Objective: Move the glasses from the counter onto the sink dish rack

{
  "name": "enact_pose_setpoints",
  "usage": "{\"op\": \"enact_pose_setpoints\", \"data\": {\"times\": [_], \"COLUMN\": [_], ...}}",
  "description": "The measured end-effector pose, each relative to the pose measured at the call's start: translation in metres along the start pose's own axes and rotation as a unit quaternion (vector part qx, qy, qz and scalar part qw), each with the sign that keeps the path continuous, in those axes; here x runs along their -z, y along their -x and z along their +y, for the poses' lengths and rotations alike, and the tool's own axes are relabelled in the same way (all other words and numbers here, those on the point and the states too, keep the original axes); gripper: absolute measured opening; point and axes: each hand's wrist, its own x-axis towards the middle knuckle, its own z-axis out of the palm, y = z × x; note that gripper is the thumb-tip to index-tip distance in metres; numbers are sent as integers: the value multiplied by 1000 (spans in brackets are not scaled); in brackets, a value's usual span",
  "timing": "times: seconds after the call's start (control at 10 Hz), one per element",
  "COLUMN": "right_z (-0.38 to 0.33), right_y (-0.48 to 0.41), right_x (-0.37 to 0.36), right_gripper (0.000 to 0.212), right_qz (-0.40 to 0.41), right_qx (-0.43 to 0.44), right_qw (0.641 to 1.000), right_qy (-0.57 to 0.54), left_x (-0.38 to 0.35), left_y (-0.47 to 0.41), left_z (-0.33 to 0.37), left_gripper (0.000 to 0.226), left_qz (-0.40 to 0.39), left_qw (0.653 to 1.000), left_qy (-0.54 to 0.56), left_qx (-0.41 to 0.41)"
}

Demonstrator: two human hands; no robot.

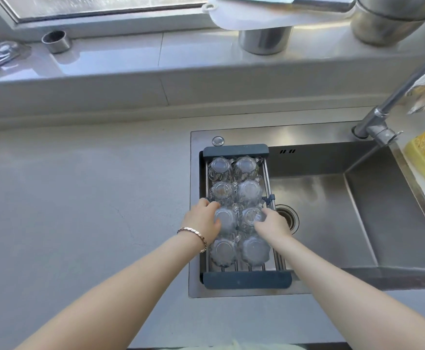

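Eight glasses (234,210) stood upside down in two columns on the dish rack (246,279) across the sink's (357,223) left end — none remained on the desk (80,198). My left hand (202,222) gripped the third-row left glass (225,221) and my right hand (273,223) gripped its neighbour (250,218).

We see the dish rack (246,280) packed edge to edge with eight upturned glasses (222,251), no slot free. The desk (80,198) left of the sink lies bare; the basin (332,210) is open, the faucet (383,122) crossing its far right corner.
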Motion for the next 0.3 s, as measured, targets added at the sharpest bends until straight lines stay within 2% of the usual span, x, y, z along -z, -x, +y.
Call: {"op": "enact_pose_setpoints", "data": {"times": [0.1,0.2,0.3], "right_z": [6,3,-14], "right_y": [1,-1,0], "right_x": [8,21,36], "right_gripper": [54,45,32], "right_qz": [-25,-46,-21], "right_qx": [0,20,66], "right_qw": [1000,993,981], "right_qy": [3,109,181], "left_x": [2,16,38], "left_y": [2,-1,-7], "left_z": [0,7,22], "left_gripper": [36,34,33], "left_qz": [-31,-87,-143], "left_qw": [997,985,975], "left_qy": [-74,-149,-170], "left_qx": [-17,-15,-13]}}
